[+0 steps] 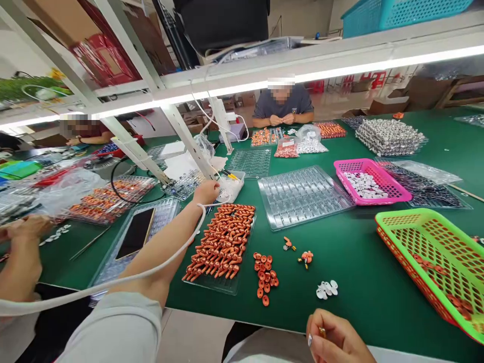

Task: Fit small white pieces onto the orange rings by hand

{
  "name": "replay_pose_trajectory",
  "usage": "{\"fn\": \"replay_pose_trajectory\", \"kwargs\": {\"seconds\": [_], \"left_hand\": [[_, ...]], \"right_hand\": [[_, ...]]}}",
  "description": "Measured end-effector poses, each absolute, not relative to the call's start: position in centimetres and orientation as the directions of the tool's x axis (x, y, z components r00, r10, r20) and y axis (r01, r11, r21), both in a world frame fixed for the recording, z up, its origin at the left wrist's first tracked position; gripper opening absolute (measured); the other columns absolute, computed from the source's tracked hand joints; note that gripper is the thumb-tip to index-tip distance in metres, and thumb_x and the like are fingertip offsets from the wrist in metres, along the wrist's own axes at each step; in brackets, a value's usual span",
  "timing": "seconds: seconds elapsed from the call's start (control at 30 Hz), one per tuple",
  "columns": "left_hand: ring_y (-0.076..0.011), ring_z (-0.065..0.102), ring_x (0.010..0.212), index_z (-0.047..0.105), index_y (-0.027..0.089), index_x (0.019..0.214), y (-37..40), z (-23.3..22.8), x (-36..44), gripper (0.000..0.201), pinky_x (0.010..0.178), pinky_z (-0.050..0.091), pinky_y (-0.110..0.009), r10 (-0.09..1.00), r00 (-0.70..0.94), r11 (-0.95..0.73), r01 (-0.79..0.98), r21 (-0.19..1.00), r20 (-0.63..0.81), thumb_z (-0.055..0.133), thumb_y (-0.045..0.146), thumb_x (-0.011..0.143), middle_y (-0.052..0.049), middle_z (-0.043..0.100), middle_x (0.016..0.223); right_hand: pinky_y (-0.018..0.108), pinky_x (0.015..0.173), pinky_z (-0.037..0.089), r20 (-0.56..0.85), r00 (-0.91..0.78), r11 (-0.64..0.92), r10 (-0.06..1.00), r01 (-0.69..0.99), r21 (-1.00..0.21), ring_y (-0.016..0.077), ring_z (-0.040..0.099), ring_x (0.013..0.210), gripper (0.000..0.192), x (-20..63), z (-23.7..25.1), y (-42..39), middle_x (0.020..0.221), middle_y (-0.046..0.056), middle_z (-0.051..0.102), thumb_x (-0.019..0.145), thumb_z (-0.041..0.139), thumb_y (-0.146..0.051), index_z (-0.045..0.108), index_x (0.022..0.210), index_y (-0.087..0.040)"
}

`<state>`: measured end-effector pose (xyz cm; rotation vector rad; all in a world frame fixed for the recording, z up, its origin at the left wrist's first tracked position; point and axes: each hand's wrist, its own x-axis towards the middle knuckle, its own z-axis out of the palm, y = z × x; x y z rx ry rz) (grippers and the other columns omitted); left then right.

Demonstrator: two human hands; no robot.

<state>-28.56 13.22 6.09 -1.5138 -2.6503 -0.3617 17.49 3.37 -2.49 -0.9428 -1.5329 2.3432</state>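
We note our left hand [206,191] stretched forward over the green felt-covered bench [351,252], fingers curled shut at the near edge of a small white open-topped container [231,187]; whether anything sits inside that grip we cannot tell. A white flexible cable [113,283] runs along the left forearm toward the wrist. Just below that hand lies a clear plastic blister tray heaped with orange elongated plastic parts [223,242]. Our right hand [336,338] is low at the near bench edge, fingers closed round a small brass-coloured piece [322,331] pinched at the fingertips. Between the two hands on the felt we record a cluster of small orange ring-shaped pieces [265,277], two little orange assembled bits [298,252], and a few small white caps [327,289]. Farther back sit an empty clear moulded tray [302,194], a pink perforated plastic basket [372,181] holding white parts, and at far right a green and orange perforated basket [434,257]. A dark phone [135,234] rests on another clear tray at left. A co-worker's hands [24,229] work at far left; another person [283,106] sits across the bench.
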Motion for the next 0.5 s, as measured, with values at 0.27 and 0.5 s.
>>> {"fn": "replay_pose_trajectory", "kwargs": {"seconds": [0.27,0.5], "left_hand": [[-0.0236,0.070,0.086,0.071,0.010,0.100,11.4,5.6,-27.9,0.038,0.086,0.051,-0.037,0.871,-0.437,0.375,0.886,0.271,0.224,0.048,0.041,0.095,-0.008,0.074,0.090],[-0.0272,0.067,0.095,0.071,0.020,0.092,3.3,2.9,-19.9,0.027,0.089,0.053,-0.044,0.927,-0.048,-0.008,0.989,0.147,0.372,0.053,0.041,0.092,-0.005,0.074,0.093]], "right_hand": [[0.019,0.043,0.036,-0.353,-0.773,-0.528,0.527,0.029,-0.849,0.0097,0.047,0.048,0.035,17.8,-1.5,2.8,0.060,-0.002,0.056,0.079,0.073,-0.047,0.054,0.072,-0.018],[0.025,0.055,0.038,-0.109,-0.833,-0.288,0.542,-0.062,-0.956,0.0125,0.052,0.058,0.019,21.1,-1.4,4.7,0.074,0.002,0.062,0.087,0.067,-0.030,0.059,0.075,-0.018]]}}
